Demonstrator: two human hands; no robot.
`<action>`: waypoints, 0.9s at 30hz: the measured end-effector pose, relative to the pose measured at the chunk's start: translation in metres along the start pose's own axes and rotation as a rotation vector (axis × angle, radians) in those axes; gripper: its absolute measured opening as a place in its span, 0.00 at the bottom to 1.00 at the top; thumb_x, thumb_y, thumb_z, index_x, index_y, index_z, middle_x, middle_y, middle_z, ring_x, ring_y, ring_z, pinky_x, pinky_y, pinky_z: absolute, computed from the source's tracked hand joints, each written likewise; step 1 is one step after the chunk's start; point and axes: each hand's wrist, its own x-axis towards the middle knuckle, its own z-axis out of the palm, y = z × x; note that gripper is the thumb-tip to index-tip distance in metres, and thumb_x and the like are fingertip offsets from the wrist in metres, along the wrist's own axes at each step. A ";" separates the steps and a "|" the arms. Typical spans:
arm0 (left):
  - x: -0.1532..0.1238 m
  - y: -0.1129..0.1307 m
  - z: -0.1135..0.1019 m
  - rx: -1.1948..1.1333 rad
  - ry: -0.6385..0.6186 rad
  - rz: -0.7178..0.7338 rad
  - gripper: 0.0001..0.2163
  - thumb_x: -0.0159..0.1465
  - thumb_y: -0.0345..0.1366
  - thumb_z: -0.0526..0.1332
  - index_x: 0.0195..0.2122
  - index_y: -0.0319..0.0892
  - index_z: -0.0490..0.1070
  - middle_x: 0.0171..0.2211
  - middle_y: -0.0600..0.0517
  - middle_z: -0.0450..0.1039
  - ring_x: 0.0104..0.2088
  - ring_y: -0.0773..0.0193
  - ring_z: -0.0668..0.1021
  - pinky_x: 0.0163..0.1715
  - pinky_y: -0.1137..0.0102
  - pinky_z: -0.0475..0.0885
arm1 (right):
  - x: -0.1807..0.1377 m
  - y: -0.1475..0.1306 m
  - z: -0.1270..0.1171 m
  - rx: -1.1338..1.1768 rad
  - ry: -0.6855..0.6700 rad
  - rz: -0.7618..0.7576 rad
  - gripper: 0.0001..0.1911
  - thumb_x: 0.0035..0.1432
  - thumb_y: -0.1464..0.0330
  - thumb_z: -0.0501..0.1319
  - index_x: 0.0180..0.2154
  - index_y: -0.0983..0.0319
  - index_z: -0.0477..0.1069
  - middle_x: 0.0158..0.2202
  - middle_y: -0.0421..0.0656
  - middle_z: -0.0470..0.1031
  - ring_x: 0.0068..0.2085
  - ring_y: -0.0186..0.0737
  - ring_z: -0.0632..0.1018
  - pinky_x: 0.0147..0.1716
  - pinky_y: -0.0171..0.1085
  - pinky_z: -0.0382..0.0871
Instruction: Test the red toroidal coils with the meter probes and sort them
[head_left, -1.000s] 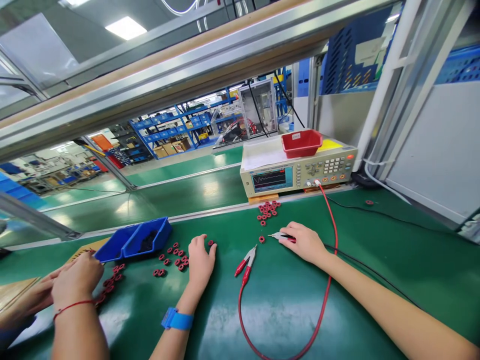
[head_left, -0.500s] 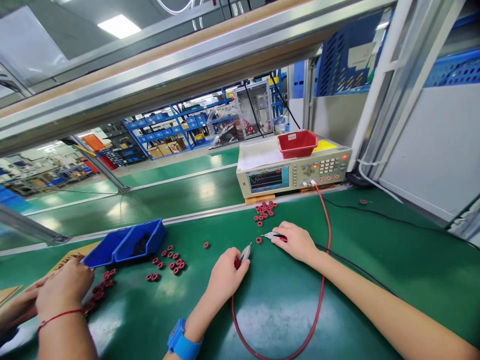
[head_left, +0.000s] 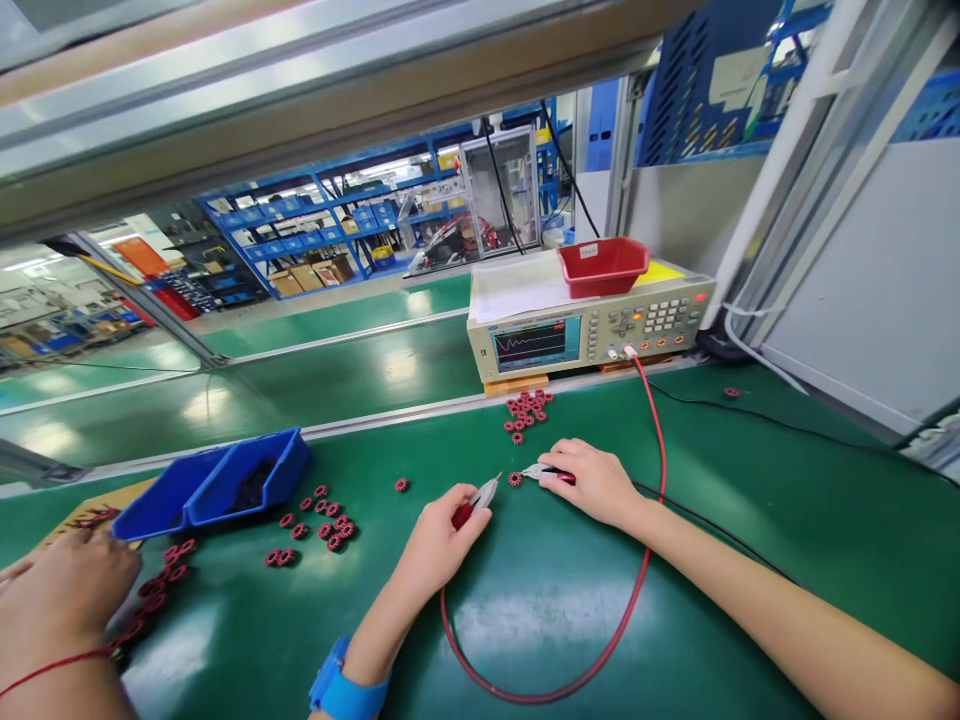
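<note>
My left hand [head_left: 435,545] is closed around a grey and red test clip [head_left: 486,493] whose thin tip points up and right. Its red cable [head_left: 637,610] loops over the green bench to the tester. In my right hand [head_left: 596,485] is a second grey test clip [head_left: 535,471] with a black and red grip, its tip at the edge of a small red ring-shaped coil core [head_left: 514,480]. Whether that tip touches the core I cannot tell. The left tip stands a little apart from the core. A cluster of similar cores [head_left: 528,408] lies behind it.
The bench tester [head_left: 592,325] shows a wavy trace and carries a red bin [head_left: 604,268]. Blue bins [head_left: 247,480] and several loose cores [head_left: 334,520] lie left. Another person's hand [head_left: 71,590] works at far left. A black cable [head_left: 720,535] runs right.
The camera view has shifted, so the frame and bins sit further left and higher. Both hands keep their clips; the right clip's tip appears closer to the core. The other person's hand moved left.
</note>
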 end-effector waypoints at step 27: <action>-0.005 0.015 0.004 0.026 0.001 -0.001 0.11 0.59 0.39 0.56 0.38 0.42 0.74 0.28 0.52 0.75 0.28 0.62 0.73 0.30 0.72 0.65 | -0.003 -0.005 -0.004 0.028 -0.048 -0.091 0.13 0.60 0.59 0.54 0.44 0.55 0.72 0.40 0.41 0.72 0.41 0.39 0.71 0.35 0.35 0.64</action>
